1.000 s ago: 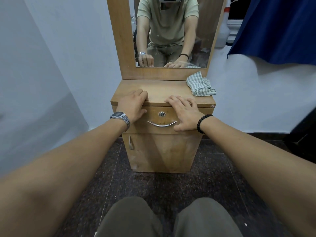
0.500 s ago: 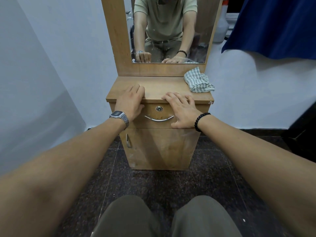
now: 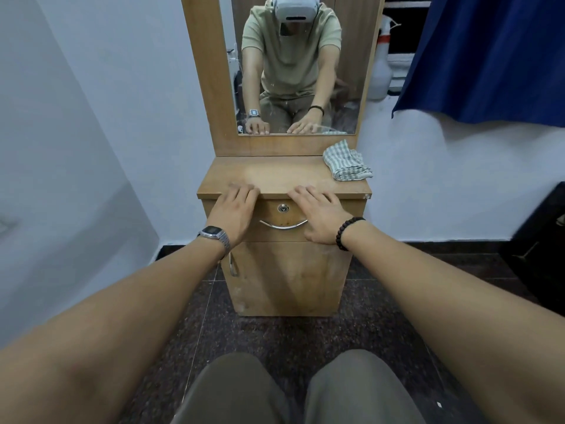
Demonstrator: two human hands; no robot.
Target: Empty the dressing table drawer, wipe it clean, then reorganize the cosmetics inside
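Note:
A small wooden dressing table point(image 3: 275, 175) stands against the wall ahead of me. Its drawer point(image 3: 282, 216) is closed, with a round lock and a curved metal handle point(image 3: 283, 225) on the front. My left hand point(image 3: 234, 209) lies flat on the drawer front's left side, fingertips over the tabletop's front edge. My right hand point(image 3: 319, 214) lies flat on the right side in the same way, fingers straight. Neither hand touches the handle. A folded checked cloth point(image 3: 347, 162) sits on the tabletop's back right corner. No cosmetics are in sight.
A tall mirror point(image 3: 293, 65) in a wooden frame rises behind the tabletop. Below the drawer is a cabinet door point(image 3: 287, 276) with a small handle at its left. A blue curtain point(image 3: 489, 56) hangs at the upper right. Dark stone floor lies between my knees and the table.
My view has tilted up, showing more of the mirror. Both hands stay flat on the drawer front and table edge; the drawer stays closed.

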